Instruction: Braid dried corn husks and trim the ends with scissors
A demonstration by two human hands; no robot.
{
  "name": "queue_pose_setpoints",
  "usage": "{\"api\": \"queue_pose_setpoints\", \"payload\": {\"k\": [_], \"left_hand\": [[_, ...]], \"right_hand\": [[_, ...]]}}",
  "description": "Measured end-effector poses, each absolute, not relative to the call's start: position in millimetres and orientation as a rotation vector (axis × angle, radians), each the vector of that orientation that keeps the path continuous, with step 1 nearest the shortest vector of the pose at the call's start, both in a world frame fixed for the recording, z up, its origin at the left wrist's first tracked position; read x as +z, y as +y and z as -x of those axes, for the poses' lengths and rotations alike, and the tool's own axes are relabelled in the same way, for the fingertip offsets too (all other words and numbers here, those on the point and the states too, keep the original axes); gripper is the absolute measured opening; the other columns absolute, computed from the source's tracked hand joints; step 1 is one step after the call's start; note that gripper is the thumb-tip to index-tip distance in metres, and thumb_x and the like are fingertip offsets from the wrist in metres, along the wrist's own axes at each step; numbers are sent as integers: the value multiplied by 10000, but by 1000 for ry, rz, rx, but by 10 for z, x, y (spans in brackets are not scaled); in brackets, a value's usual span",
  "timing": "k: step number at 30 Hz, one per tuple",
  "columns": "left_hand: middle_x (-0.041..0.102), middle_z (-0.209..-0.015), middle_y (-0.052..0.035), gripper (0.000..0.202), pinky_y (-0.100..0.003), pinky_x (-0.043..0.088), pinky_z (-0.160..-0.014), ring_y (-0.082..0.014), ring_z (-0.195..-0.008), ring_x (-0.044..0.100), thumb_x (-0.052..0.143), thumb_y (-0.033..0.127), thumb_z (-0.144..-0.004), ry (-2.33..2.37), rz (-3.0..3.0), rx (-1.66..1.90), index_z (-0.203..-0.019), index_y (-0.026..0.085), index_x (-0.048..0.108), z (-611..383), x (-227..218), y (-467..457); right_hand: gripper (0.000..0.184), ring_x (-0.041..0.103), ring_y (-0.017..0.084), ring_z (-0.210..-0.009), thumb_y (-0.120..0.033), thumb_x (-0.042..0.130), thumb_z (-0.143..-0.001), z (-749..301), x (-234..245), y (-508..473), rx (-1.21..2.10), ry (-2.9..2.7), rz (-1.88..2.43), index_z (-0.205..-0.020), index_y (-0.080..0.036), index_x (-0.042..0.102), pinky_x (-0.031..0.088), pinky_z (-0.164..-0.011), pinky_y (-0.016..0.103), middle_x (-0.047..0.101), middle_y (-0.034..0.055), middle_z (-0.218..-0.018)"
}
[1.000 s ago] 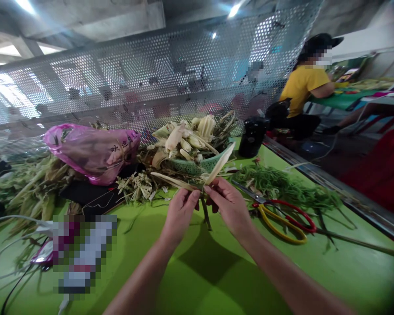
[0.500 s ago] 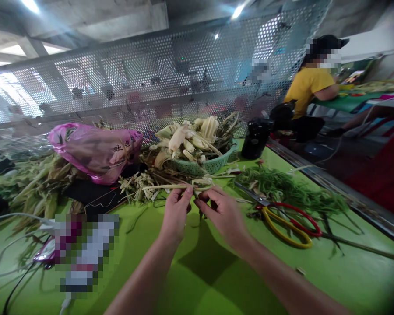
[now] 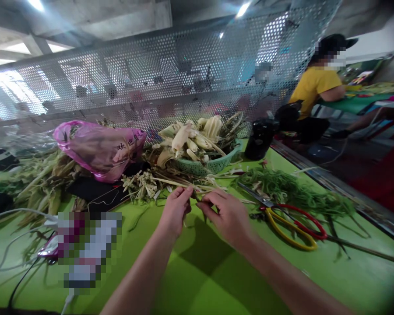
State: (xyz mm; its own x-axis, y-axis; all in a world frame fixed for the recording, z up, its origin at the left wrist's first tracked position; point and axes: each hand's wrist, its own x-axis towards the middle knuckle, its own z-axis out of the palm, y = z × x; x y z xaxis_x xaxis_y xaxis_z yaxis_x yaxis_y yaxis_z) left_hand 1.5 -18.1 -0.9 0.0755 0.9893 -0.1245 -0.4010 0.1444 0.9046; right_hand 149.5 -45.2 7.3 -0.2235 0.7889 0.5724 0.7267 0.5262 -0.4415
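In the head view, my left hand is closed with thumb and forefinger pinched together. A thin dark strip of plant fibre passes from its fingertips to my right hand. That hand also pinches, its thumb and forefinger curled at the strip's other end. The strip is small and partly hidden by the fingers. Just behind both hands lie pale dry stalks and a bundle of short cut stems. Right of my right hand are scissors with one red and one yellow handle loop, their blades pointing away.
A green basket of corn husks stands behind the hands, a dark jar beside it. Shredded green fibres lie right. Leftward are a pink plastic bag, dry husks and cables. A person sits beyond.
The view has shifted slightly, so the surroundings appear a little farther right. The pale stalk that lay across my fingertips now shows behind them. Both hands keep their pinch, a small gap between them.
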Motion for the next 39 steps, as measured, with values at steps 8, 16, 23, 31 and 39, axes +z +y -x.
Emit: {"api": "queue_pose_setpoints", "payload": {"k": [8,16,23,31,39], "left_hand": [[358,-571,57,246,-223,249,-512,-79,-527,326,606,384,-790,980,-1091,1210,-697,172,523,-42,0,-223],[481,-664,33,148,-224,221,-504,-62,-522,318,566,156,-645,998,-1018,1072,-791,147,584,-17,70,-215],[519,-672,24,83,-219,248,-518,-76,-540,334,590,199,-706,1110,-1222,1106,-776,153,586,-56,110,-228],[546,-691,18,65,-223,309,-584,-96,-601,408,592,196,-706,1180,-1284,1141,-761,162,587,-49,61,-220],[511,-609,49,52,-216,301,-561,-74,-538,375,610,196,-682,1099,-1178,1256,-712,162,586,-111,70,-246]], "right_hand": [[88,594,152,-642,-285,585,-862,-1530,35,-367,592,-1642,1174,-875,-215,533,476,-593,266,604,7,-774],[79,600,172,-775,-172,581,-849,-1608,82,-338,356,-1787,1180,-908,-215,610,460,-722,293,643,23,-875],[80,586,167,-748,-146,577,-848,-1578,112,-364,275,-1838,1207,-878,-213,608,443,-687,278,625,23,-851],[79,585,177,-765,-144,577,-851,-1570,117,-377,256,-1825,1205,-877,-216,596,442,-692,282,622,29,-855],[61,589,183,-779,-177,567,-865,-1567,113,-379,269,-1810,1189,-900,-216,599,449,-701,296,632,37,-875]]}}
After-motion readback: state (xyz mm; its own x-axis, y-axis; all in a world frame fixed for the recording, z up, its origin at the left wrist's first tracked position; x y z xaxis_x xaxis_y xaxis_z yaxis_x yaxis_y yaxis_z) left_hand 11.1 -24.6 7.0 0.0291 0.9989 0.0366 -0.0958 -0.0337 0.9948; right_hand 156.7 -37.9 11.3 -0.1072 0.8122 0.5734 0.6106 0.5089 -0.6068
